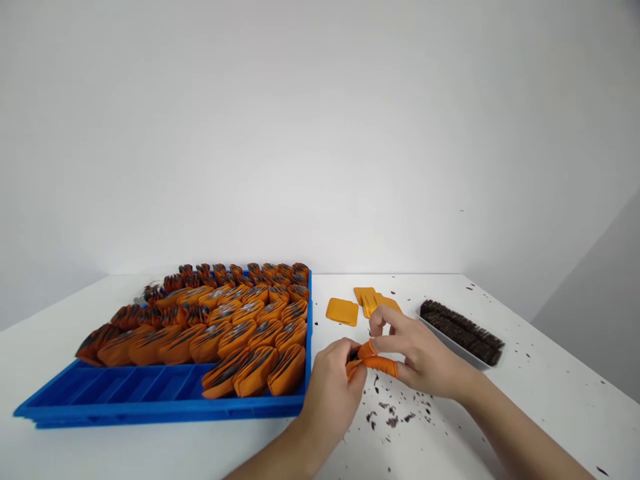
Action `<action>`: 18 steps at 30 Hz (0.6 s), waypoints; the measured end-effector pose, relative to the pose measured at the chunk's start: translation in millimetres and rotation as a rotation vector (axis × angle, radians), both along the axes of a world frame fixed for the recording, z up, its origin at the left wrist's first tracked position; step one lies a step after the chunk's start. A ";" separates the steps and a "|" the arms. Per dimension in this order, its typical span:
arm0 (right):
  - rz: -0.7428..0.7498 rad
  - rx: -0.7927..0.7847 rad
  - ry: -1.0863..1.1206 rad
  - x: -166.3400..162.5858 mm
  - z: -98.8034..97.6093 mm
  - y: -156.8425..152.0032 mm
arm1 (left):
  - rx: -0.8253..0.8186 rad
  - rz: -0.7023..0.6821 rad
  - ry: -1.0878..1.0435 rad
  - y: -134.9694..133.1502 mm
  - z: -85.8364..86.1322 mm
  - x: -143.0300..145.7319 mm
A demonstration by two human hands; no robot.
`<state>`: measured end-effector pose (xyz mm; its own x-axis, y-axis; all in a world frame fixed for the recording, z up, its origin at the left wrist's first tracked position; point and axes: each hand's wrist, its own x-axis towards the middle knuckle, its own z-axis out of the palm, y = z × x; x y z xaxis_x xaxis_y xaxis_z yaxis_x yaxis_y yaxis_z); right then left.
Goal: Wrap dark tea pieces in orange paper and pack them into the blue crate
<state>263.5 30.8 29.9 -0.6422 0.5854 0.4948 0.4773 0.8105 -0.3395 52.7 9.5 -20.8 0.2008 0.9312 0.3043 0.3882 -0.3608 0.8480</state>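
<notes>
Both my hands meet over the white table (525,400), just right of the blue tray (125,400). My left hand (331,387) and my right hand (417,353) pinch one small orange pouch (356,363) with dark contents between their fingertips. My right thumb and a forefinger wear orange finger cots. The blue tray holds rows of several filled orange pouches (235,327); its front left slots are bare. Flat orange pouches (343,311) lie behind my hands.
A white tray (453,347) with a row of dark brown pieces (463,330) sits at the right. Dark crumbs (395,413) are scattered on the table under and around my hands. A plain white wall stands behind.
</notes>
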 end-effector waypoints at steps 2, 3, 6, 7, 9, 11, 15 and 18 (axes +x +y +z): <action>-0.019 0.044 -0.046 -1.9 -0.1 -0.7 | 0.009 0.005 -0.011 -1.1 -0.9 0.3; -0.025 0.066 -0.048 -3.0 -0.6 -0.8 | 0.016 0.005 -0.018 -1.7 -0.8 0.4; -0.013 0.066 0.042 -6.6 -3.8 0.4 | 0.019 0.013 -0.026 -2.9 1.4 0.5; 0.000 0.036 0.088 -7.7 -5.1 1.3 | 0.013 0.018 -0.029 -3.1 2.5 0.5; 0.018 -0.050 0.170 -9.8 -7.8 3.3 | -0.002 0.025 -0.037 -2.9 4.2 0.7; 0.002 -0.134 0.221 -11.6 -10.2 5.2 | -0.022 0.024 -0.046 -2.7 5.0 1.1; 0.029 -0.208 0.188 -12.4 -11.6 8.2 | -0.070 0.012 -0.068 -3.3 3.1 2.9; 0.070 -0.201 0.150 -7.1 -6.0 8.9 | -0.084 0.013 -0.096 -4.5 0.4 5.0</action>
<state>256.4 39.7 23.9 -0.6130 0.6380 0.4659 0.3542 0.7491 -0.5598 57.7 5.1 -20.4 0.1618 0.9565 0.2426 0.3077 -0.2825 0.9086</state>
